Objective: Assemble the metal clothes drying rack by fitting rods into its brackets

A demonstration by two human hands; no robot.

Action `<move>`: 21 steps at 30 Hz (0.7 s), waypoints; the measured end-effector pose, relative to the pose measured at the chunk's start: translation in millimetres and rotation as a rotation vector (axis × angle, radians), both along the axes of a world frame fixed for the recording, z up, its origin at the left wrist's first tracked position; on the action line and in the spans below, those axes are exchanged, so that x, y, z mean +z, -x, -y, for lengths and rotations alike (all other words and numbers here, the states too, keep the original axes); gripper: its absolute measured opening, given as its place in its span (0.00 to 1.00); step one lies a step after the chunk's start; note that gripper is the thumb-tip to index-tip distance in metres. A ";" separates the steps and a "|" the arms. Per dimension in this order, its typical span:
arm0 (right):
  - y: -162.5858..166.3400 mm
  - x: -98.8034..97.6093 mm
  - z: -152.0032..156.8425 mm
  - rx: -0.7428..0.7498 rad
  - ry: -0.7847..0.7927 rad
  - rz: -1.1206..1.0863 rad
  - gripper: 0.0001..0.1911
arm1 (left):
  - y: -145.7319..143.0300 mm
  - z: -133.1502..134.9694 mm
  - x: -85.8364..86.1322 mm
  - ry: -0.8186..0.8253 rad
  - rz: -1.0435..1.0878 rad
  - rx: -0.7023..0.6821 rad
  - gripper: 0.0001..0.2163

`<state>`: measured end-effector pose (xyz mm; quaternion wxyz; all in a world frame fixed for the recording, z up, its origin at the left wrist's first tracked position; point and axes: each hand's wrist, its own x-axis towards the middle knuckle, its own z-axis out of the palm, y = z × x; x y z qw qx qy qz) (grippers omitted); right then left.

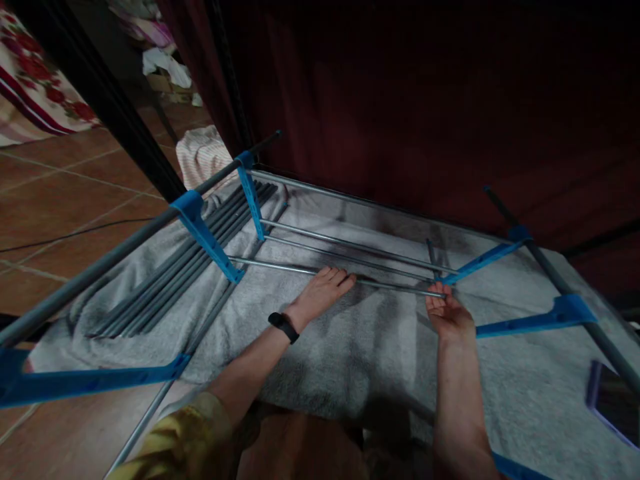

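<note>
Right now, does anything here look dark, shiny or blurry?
All in the head view: the dark red backdrop sinks into gloom; a pale glint marks the metal rod at the left hand; soft shadows cross the grey cloth; the phone at right looks blurred.

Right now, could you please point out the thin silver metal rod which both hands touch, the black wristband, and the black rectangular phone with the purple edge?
Thin silver metal rod (280,267): head view, bare left stretch.
Black wristband (283,327): head view, band's middle.
Black rectangular phone (617,403): head view, dark face.
</note>
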<state>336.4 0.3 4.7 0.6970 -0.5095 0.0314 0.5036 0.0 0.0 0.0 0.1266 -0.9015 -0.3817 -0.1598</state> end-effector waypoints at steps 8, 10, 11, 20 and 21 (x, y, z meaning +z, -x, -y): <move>6.2 5.6 -2.1 0.019 -0.084 0.013 0.12 | 1.9 -3.2 0.4 -0.008 0.014 0.029 0.17; 8.8 8.1 -2.4 0.023 -0.105 0.030 0.10 | 1.8 -3.8 0.1 -0.004 0.029 0.038 0.18; 10.1 9.7 -2.2 0.028 -0.114 0.041 0.09 | 1.8 -4.1 0.0 -0.004 0.039 0.041 0.18; 22.7 22.3 1.6 0.030 -0.280 0.416 0.12 | 7.8 -8.9 13.5 0.022 0.172 0.056 0.21; 22.8 22.0 0.0 0.016 -0.275 0.464 0.14 | 8.3 -9.3 16.0 0.015 0.187 0.069 0.21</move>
